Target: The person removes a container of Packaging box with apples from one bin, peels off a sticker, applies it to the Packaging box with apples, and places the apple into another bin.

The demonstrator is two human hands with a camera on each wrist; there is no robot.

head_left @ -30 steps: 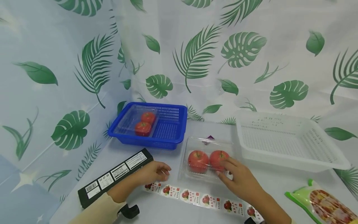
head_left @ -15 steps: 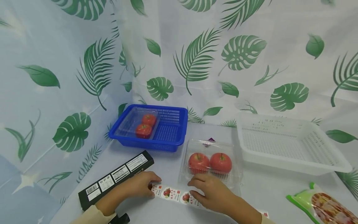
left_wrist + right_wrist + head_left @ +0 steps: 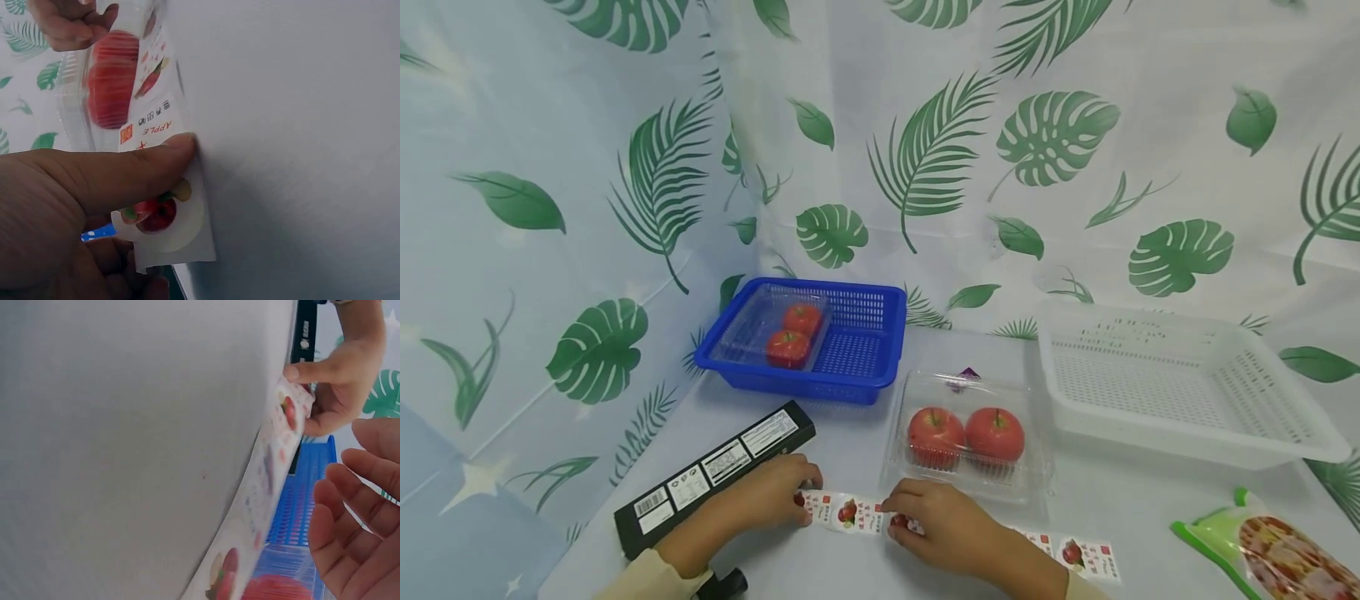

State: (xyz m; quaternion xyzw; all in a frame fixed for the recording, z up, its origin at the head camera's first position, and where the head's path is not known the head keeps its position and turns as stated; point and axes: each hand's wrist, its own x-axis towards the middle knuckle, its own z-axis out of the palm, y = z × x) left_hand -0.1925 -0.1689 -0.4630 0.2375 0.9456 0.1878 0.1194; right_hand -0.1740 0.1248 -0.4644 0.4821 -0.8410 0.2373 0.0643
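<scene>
A paper strip of apple stickers (image 3: pixel 850 512) lies along the table's front edge. My left hand (image 3: pixel 771 500) holds its left end, and in the left wrist view the thumb (image 3: pixel 144 162) pinches the end sticker (image 3: pixel 162 219) against the fingers. My right hand (image 3: pixel 940 525) sits over the strip just right of the left one, fingertips down at a sticker. In the right wrist view its fingers (image 3: pixel 350 512) are loosely curled, with a gap to the strip (image 3: pixel 269 469). A clear clamshell with two red apples (image 3: pixel 967 437) stands just behind the hands.
A blue basket (image 3: pixel 880 293) at the back left holds another clear clamshell of apples (image 3: pixel 775 333). A white basket (image 3: pixel 1187 450) stands at the right. A long black box (image 3: pixel 715 475) lies by my left wrist. A green snack packet (image 3: pixel 1270 550) lies front right.
My right hand left the apple clamshell and came down and left onto the sticker strip. My left hand settled on the strip's left end and took hold of it.
</scene>
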